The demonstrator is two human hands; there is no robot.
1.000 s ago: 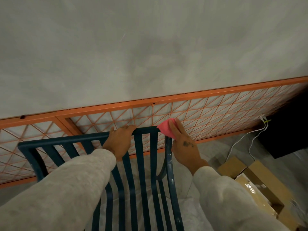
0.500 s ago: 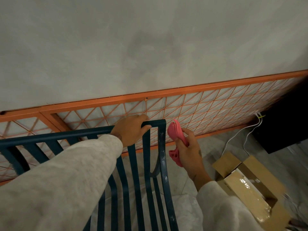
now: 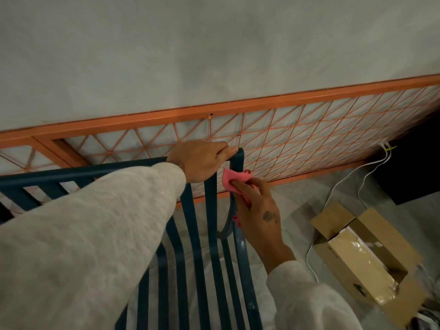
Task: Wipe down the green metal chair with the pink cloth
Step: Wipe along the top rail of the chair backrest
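The fingers (image 3: pixel 246 188) of the right hand (image 3: pixel 258 214) are curled narrowly around the pink cloth (image 3: pixel 234 178), pinching it with the thumb side toward the chair. The cloth is bunched into a long wad. Its long axis runs up and down along the chair's corner post (image 3: pixel 238 160). The upper end sticks out above the fingertips, just under the top corner, and a small tail shows below the palm. The wad lies between the fingers and the post and is pressed against the post's outer side.

The fingers (image 3: pixel 225 151) of the left hand (image 3: pixel 200 160) are wrapped over the top rail (image 3: pixel 95 170) right at that same corner, gripping it. The cloth sits just below and to the right of these fingers, close to the left palm; whether it touches them cannot be told.

The green metal chair (image 3: pixel 210 234) is seen from behind and above. Its rail runs sideways away from the left fingers, and its slats (image 3: pixel 190 234) run from the rail down toward the viewer.

Beyond both sets of fingers, an orange mesh frame (image 3: pixel 285 101) leans on a grey wall (image 3: pixel 214 55). To the right of the right hand, well apart, an open cardboard box (image 3: pixel 371 265) lies on the floor. White cables (image 3: pixel 333 194) trail past it.
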